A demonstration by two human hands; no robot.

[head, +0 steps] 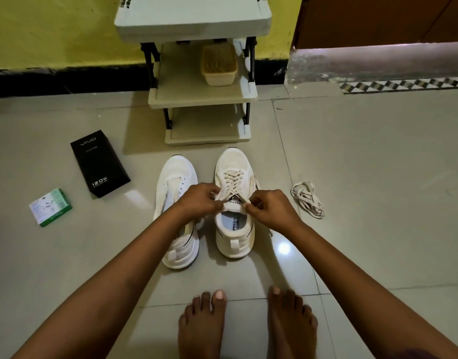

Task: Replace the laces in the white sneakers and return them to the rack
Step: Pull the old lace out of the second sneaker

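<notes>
A tiled floor (365,177) fills most of the frame, and a pale plastic shoe rack (196,99) stands at the upper centre against a yellow wall (54,29). On the rack's middle shelf sits a small beige basket (218,64).

Just below the rack, at the centre of the frame, two white sneakers stand side by side with toes toward the rack. The right sneaker (234,229) is laced up its front with a cream lace (233,181); the left sneaker (174,182) shows bare eyelets and lies partly under the left forearm.

Both hands meet at the top of the right sneaker's tongue. The left hand (198,199) has its fingers curled, pinching the lace on the left side of the tongue. The right hand (270,208) is likewise curled, pinching the lace end at the tongue's right edge.

At centre left lies a black box (99,164) printed "vivo" and "120W". A loose bundled lace (306,199) lies on the floor to the right of the hands, apart from the sneakers. A small green and white box (50,207) lies at the far left. Two bare feet (248,327) show at the bottom centre.
</notes>
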